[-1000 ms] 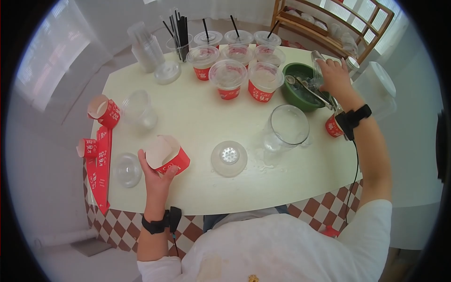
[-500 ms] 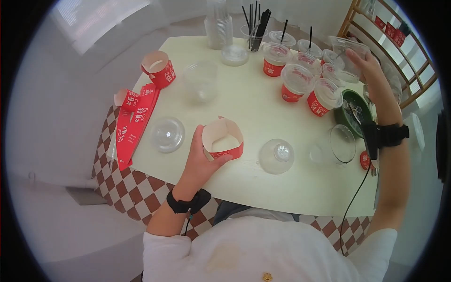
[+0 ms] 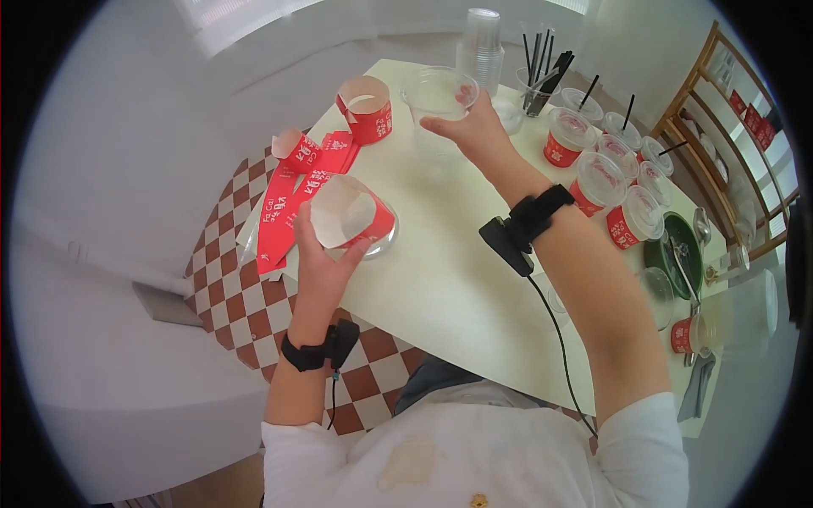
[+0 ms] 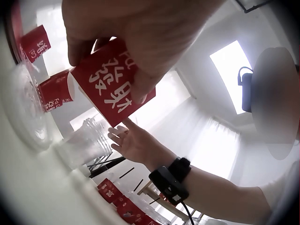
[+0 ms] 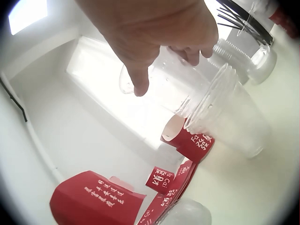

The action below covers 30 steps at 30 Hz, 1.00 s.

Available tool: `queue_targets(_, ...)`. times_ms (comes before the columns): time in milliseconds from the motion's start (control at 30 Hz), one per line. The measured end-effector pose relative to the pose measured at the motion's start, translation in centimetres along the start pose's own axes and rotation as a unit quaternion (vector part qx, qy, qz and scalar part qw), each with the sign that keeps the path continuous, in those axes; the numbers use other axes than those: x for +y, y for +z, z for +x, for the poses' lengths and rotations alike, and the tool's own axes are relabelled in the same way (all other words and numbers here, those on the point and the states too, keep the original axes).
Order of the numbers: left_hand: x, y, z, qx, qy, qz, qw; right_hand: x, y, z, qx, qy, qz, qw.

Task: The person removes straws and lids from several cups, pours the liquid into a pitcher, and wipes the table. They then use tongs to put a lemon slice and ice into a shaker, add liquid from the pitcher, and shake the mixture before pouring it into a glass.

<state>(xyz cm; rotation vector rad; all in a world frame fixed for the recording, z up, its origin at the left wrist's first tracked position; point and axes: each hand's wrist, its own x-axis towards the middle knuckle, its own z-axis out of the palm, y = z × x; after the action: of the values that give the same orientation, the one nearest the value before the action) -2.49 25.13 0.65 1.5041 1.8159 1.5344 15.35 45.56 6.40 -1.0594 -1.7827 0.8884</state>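
Note:
My left hand (image 3: 326, 262) holds a red paper cup sleeve (image 3: 373, 222) with white lettering, its pale inside facing up, above a clear dome lid (image 3: 389, 241) that it partly covers. In the left wrist view, the thumb presses on the lettered side of the sleeve (image 4: 110, 86). My right hand (image 3: 470, 127) grips a clear plastic cup (image 3: 436, 89) over the back left of the table. Below it, the right wrist view has another clear cup (image 5: 232, 117) standing on the tabletop, overlapped by the held cup (image 5: 173, 79).
Two formed sleeves (image 3: 370, 118) and flat red sleeves (image 3: 275, 216) lie along the left edge. Stacked clear cups (image 3: 480, 55) and a cup of black straws (image 3: 538, 80) stand at the back. Several lidded red-sleeved cups (image 3: 600, 182) and a green bowl (image 3: 682, 262) occupy the right.
My right hand has carried the clear cup from beside the green bowl across to the back left. The left hand keeps the sleeve. The head view has turned to the left.

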Motion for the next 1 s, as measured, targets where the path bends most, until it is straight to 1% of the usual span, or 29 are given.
queue_targets(100, -1.3, -2.0, 2.9, 0.015, -0.026, 0.034, 0.999, 2.4, 0.9, 0.0, -0.009, -0.027, 0.012, 1.000)
queue_targets(200, -2.7, -2.5, 5.9, 0.018, -0.007, 0.144, 0.989, 3.2, 0.6, -0.6, -0.043, -0.022, -0.024, 0.999)
queue_targets(233, -2.3, -2.5, 6.4, 0.014, -0.021, 0.152, 0.988, 3.6, 0.5, -0.7, -0.030, -0.026, -0.066, 0.997)
queue_targets(300, -2.8, -2.0, 7.6, 0.009, -0.023, 0.165, 0.986, 4.3, 0.1, -0.7, -0.004, -0.035, -0.150, 0.988)
queue_targets(333, -3.1, -1.7, 8.0, 0.005, -0.025, 0.171, 0.985, 3.9, -0.5, -1.0, -0.016, -0.013, -0.150, 0.989)
queue_targets(400, -3.0, -1.2, 8.8, -0.003, -0.014, 0.198, 0.980, 1.4, -3.2, -2.0, -0.036, 0.036, -0.150, 0.987)
queue_targets(500, -3.8, 0.0, 9.9, -0.024, 0.006, 0.214, 0.977, -2.9, -9.4, -2.9, -0.146, 0.047, -0.208, 0.966)
queue_targets(600, -4.5, 0.5, 10.6, -0.049, 0.007, 0.224, 0.973, -2.6, -14.7, -3.5, -0.110, 0.057, -0.376, 0.918)
queue_targets(700, -4.9, 0.7, 10.9, -0.064, 0.007, 0.230, 0.971, 0.0, -18.9, -4.7, -0.115, 0.045, -0.465, 0.877)
queue_targets(733, -4.8, 0.6, 10.8, -0.061, 0.012, 0.227, 0.972, 0.2, -19.6, -5.0, -0.132, 0.072, -0.489, 0.859)
queue_targets(800, -4.3, 0.6, 10.3, -0.048, 0.037, 0.229, 0.972, 0.5, -20.5, -5.7, -0.164, 0.124, -0.533, 0.821)
queue_targets(867, -2.7, 0.2, 9.6, -0.030, 0.075, 0.239, 0.968, 1.2, -20.6, -6.3, -0.167, 0.135, -0.568, 0.794)
queue_targets(900, -1.3, 0.2, 9.1, -0.025, 0.099, 0.217, 0.971, 1.5, -20.7, -6.5, -0.168, 0.141, -0.585, 0.781)
queue_targets(967, 2.7, 1.1, 7.6, -0.018, 0.148, 0.171, 0.974, 1.7, -21.0, -6.0, -0.204, 0.153, -0.559, 0.789)
queue_targets(1000, 4.3, 1.6, 7.1, -0.034, 0.198, 0.176, 0.964, 1.8, -21.1, -5.8, -0.222, 0.159, -0.546, 0.792)
